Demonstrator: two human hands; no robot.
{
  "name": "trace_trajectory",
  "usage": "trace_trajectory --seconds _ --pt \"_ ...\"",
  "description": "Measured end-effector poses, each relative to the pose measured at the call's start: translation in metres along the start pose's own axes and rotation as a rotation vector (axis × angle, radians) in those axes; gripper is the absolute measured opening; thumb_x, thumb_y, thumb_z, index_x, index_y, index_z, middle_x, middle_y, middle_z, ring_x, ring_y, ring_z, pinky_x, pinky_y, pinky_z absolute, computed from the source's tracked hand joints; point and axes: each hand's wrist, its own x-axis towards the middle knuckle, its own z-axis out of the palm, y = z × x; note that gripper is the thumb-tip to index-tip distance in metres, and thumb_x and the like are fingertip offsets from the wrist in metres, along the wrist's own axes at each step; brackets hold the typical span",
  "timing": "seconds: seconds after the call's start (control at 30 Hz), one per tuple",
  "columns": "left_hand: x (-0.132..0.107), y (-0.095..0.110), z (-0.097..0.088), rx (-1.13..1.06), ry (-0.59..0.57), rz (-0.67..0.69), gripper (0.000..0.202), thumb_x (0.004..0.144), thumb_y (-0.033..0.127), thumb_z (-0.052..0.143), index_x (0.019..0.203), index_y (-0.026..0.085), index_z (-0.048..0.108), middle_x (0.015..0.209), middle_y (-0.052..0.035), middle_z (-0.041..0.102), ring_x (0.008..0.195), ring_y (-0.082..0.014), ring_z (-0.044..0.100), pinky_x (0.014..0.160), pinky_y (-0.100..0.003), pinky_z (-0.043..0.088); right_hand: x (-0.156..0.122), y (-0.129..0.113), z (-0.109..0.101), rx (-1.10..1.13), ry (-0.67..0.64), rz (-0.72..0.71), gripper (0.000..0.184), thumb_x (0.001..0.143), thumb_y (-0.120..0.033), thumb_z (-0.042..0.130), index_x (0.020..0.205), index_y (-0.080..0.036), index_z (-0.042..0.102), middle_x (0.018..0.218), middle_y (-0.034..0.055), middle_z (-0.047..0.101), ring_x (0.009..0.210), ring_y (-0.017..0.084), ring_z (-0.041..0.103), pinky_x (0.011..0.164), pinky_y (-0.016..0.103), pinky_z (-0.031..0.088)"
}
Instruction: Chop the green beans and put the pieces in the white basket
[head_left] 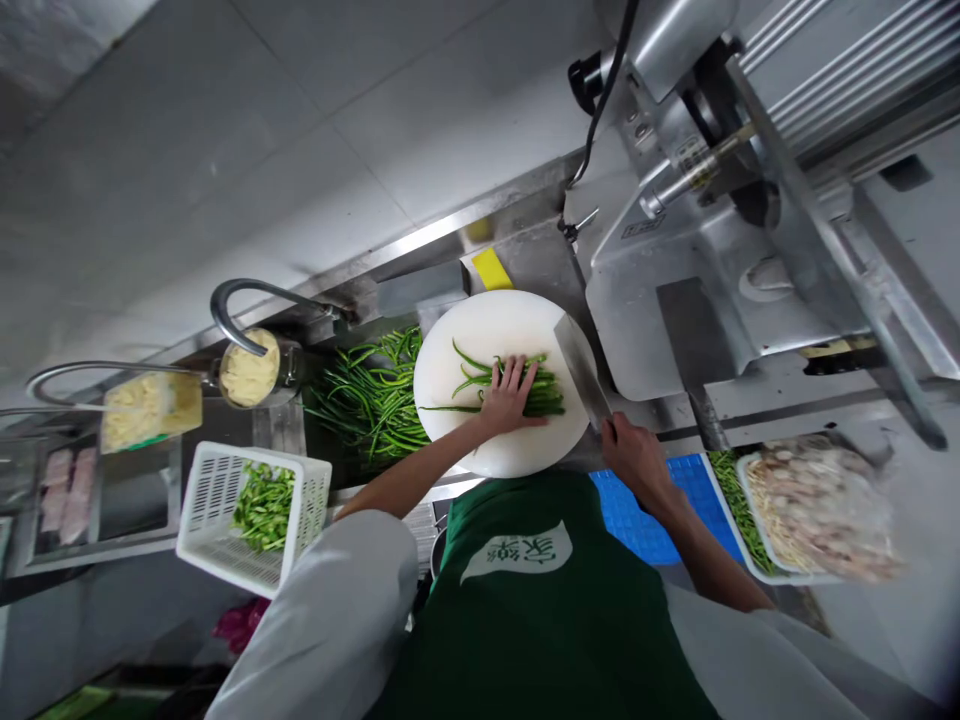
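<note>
Peppers (549, 398) on brd (480, 320), bskt (214, 497) to L

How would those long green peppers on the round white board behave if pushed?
Lying beneath the left hand, the green peppers would likely slide or roll apart, since no tie shows around them. Being so slender, each is probably light. Their thin, curved ends may flex a little.

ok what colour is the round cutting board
The cutting board is white, clearest in the head view.
</note>
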Motion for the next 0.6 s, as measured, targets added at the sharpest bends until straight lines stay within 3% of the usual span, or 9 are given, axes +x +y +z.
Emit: trace_trajectory --seconds 0.1,0.23,0.33,0.4,0.43,0.5,0.53,0.6 --pt "-0.014 -0.008 -0.004 -0.021 -0.083 0.197 0.085 0.085 0.057 0.072 0.158 0.027 0.041 0.167 -0.0146 0.033 0.156 -0.0398 0.024 0.125 -0.063 0.014 0.001 -0.001 0.002 0.001 0.011 -0.024 0.031 0.105 -0.03 0.037 0.106 -0.015 0.064 0.08 0.0114 0.071 0.073 0.023 0.066 0.064 0.031 0.033" --pt "0.004 -0.052 -0.032 -0.208 -0.289 0.45 0.06 0.076 0.041 0.083 0.133 0.049 0.064 0.155 0.0008 0.052 0.148 -0.0297 0.043 0.12 -0.053 0.033 0.001 0.001 0.005 -0.006 0.04 -0.036 0.033 0.104 -0.03 0.036 0.107 -0.014 0.065 0.08 0.0126 0.07 0.074 0.025 0.066 0.065 0.031 0.035" --pt "0.009 -0.08 -0.058 -0.254 -0.493 0.411 0.058 0.069 0.032 0.084 0.122 0.05 0.069 0.151 0.0037 0.056 0.147 -0.0293 0.044 0.115 -0.052 0.038 0.001 0.003 0.007 -0.015 0.042 -0.043 0.033 0.105 -0.03 0.036 0.109 -0.013 0.064 0.08 0.0124 0.07 0.075 0.025 0.066 0.066 0.032 0.037" --pt "-0.003 -0.086 -0.068 -0.233 -0.519 0.345 0.064 0.065 0.027 0.083 0.125 0.047 0.069 0.152 0.0018 0.054 0.149 -0.0331 0.04 0.115 -0.054 0.037 0.001 0.002 0.008 -0.02 0.035 -0.042 0.033 0.105 -0.03 0.035 0.11 -0.014 0.064 0.081 0.0121 0.07 0.075 0.025 0.067 0.067 0.031 0.037" --pt "-0.014 -0.085 -0.07 -0.217 -0.471 0.308 0.067 0.065 0.026 0.081 0.128 0.046 0.069 0.154 -0.0001 0.052 0.15 -0.0354 0.038 0.116 -0.056 0.035 0.001 0.002 0.008 -0.02 0.033 -0.039 0.033 0.105 -0.03 0.035 0.11 -0.014 0.064 0.081 0.0119 0.07 0.075 0.025 0.067 0.066 0.031 0.036" --pt "-0.039 -0.075 -0.064 -0.187 -0.256 0.178 0.07 0.069 0.026 0.076 0.138 0.039 0.064 0.157 -0.0062 0.048 0.151 -0.0393 0.034 0.118 -0.06 0.031 0.0 0.0 0.009 -0.009 0.035 -0.029 0.032 0.105 -0.029 0.035 0.11 -0.014 0.063 0.082 0.0117 0.071 0.075 0.024 0.067 0.065 0.031 0.034" --pt "-0.05 -0.067 -0.057 -0.182 -0.104 0.06 0.071 0.074 0.028 0.073 0.144 0.035 0.059 0.159 -0.0099 0.045 0.152 -0.0404 0.031 0.119 -0.061 0.03 -0.001 -0.001 0.009 0.002 0.038 -0.023 0.031 0.105 -0.029 0.035 0.109 -0.014 0.062 0.082 0.0115 0.071 0.075 0.024 0.067 0.064 0.03 0.033" --pt "-0.065 -0.045 -0.038 -0.212 0.22 -0.313 0.073 0.086 0.035 0.064 0.155 0.026 0.044 0.163 -0.0172 0.036 0.153 -0.0404 0.028 0.117 -0.063 0.031 -0.001 -0.002 0.008 0.021 0.045 -0.019 0.029 0.105 -0.029 0.037 0.107 -0.014 0.062 0.081 0.0107 0.071 0.073 0.023 0.066 0.063 0.03 0.03"
